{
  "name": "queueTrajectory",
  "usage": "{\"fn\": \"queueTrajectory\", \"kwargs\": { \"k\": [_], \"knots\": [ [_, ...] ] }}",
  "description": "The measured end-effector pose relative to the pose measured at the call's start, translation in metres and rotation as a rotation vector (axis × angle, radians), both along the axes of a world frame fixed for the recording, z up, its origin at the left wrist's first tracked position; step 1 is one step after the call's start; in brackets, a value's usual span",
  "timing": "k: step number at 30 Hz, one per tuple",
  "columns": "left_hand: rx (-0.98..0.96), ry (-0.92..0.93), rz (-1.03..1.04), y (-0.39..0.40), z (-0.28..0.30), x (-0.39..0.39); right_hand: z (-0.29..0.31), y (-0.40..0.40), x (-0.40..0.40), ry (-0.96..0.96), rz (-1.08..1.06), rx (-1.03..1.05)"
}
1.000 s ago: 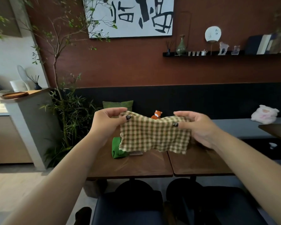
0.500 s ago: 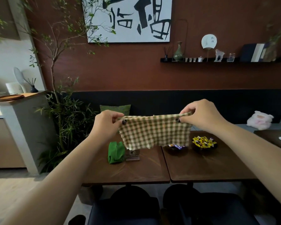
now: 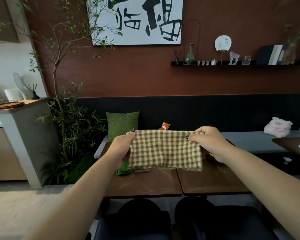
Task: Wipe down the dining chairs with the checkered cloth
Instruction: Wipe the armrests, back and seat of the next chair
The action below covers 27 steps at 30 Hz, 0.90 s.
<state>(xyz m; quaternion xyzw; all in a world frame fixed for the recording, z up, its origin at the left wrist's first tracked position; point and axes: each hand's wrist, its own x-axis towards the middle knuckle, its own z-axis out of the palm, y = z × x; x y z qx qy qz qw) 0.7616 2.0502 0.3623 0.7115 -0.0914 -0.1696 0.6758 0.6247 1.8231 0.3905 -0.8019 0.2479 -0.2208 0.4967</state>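
A green, cream and orange checkered cloth [image 3: 164, 150] hangs stretched flat in the air above the two wooden tables. My left hand [image 3: 120, 146] pinches its upper left corner and my right hand [image 3: 209, 142] pinches its upper right corner. Two dark dining chairs stand below me at the near table edge, the left chair [image 3: 137, 220] and the right chair [image 3: 220, 220]; only their backs and part of their seats show.
Two brown tables [image 3: 145, 184] stand side by side, with a folded green item [image 3: 122, 170] on the left one. Behind are a dark bench with a green cushion [image 3: 122, 124], a fox toy [image 3: 165, 126] and a pink plush [image 3: 278, 126]. A tall plant [image 3: 66, 122] stands left.
Both hands have spread the cloth wider and flatter, with its top edge pulled straight and level. The cloth now hides the bowls on the right table.
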Motion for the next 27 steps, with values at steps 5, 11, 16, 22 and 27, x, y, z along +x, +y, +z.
{"fn": "queueTrajectory", "kwargs": {
  "k": [5, 11, 16, 22, 27],
  "knots": [
    [0.038, 0.052, -0.004, -0.017, -0.020, -0.014, -0.011, 0.021, 0.003, 0.000, -0.086, -0.027],
    [-0.192, 0.075, -0.160, -0.046, -0.022, -0.045, -0.008, 0.069, 0.001, -0.071, 0.304, 0.125],
    [-0.213, 0.002, -0.180, -0.054, -0.023, -0.055, -0.022, 0.063, -0.006, -0.208, 0.215, -0.053],
    [-0.229, -0.006, -0.166, -0.054, -0.039, -0.062, -0.052, 0.033, -0.012, 0.063, 0.149, 0.601],
    [-0.103, 0.046, -0.186, -0.053, -0.083, -0.065, -0.105, 0.025, -0.022, 0.115, 0.078, 0.616]
  ]
}}
